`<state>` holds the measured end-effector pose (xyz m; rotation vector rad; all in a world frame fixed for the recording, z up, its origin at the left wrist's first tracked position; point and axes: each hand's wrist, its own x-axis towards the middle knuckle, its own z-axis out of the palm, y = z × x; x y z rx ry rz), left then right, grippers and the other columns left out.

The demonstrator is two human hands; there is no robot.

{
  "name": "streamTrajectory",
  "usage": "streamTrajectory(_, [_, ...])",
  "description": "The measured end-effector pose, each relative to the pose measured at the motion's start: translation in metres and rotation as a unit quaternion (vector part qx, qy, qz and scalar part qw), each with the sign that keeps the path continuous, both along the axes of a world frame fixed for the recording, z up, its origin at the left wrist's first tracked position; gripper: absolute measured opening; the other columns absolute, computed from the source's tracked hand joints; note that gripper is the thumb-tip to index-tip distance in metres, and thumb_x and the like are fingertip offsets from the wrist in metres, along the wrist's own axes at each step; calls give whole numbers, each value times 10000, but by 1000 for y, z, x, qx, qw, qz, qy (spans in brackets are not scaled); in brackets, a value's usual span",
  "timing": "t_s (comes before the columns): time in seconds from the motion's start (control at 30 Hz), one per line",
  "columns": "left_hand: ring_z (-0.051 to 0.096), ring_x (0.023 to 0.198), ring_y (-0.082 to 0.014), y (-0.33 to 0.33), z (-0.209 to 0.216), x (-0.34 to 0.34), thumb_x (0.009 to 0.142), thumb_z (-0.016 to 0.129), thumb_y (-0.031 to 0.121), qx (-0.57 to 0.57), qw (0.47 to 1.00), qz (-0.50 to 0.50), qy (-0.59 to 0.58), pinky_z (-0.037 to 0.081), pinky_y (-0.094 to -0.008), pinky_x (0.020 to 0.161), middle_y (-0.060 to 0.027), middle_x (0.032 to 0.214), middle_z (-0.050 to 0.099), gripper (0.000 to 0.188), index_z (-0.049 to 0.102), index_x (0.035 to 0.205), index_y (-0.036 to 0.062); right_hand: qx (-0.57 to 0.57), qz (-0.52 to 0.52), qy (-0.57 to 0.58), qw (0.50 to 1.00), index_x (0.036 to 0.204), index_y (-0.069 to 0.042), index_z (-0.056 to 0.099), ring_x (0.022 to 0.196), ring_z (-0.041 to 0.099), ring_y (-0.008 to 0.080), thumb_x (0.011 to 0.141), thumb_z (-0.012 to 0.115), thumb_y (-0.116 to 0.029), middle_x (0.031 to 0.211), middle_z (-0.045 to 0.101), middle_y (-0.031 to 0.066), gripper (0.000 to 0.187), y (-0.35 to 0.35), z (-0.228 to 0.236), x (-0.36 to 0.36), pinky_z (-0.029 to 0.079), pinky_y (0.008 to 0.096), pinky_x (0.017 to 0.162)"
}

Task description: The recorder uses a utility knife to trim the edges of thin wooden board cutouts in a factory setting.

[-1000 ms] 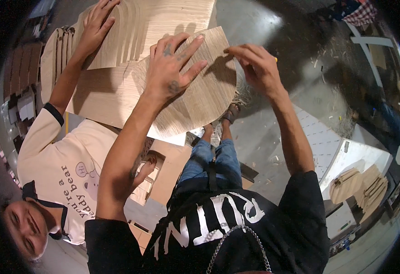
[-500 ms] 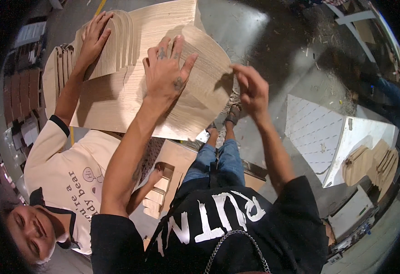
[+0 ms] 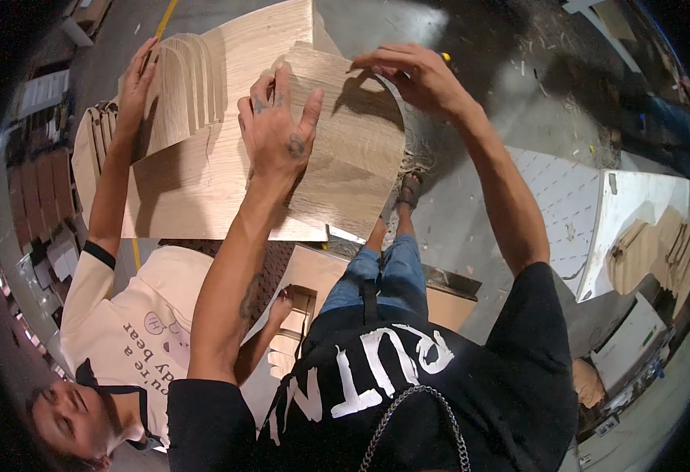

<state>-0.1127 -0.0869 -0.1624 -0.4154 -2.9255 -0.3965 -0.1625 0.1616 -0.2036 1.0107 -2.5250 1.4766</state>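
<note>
My left hand (image 3: 278,130) lies with spread fingers on a light wood-grain panel (image 3: 349,138) with a rounded right side. Close to that panel's far right edge, my right hand (image 3: 412,72) has its fingers bent together, thumb near the fingertips. Whether something thin is pinched there is too small to see. Underneath, a larger wood-grain board (image 3: 183,185) extends to the left. On its left part rests an overlapping stack of curved wood-grain pieces (image 3: 199,79), touched by a co-worker's hand (image 3: 135,82).
A co-worker in a cream shirt (image 3: 175,283) stands close at my left, the other hand (image 3: 282,305) low beside wooden pieces. At right, more cut wood pieces (image 3: 648,252) lie on a white-sided block (image 3: 608,216). Shavings and scraps litter the grey floor (image 3: 471,102).
My right hand has moved up and left, from the panel's right side to its far edge. The panel under my left hand has turned slightly. The co-worker's hand has slid left on the stack.
</note>
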Motion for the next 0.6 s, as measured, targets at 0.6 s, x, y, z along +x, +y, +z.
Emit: streamTrajectory(0.6, [470, 1100, -393, -8, -20, -15, 983, 431, 614, 11, 999, 14, -32, 395, -503, 979, -240, 1340, 517, 715, 471, 1437, 63, 53, -377, 65, 922, 1161, -165, 701, 856, 641, 260, 819, 584, -61, 942, 673, 66, 376, -88, 0, 215, 480, 404, 762])
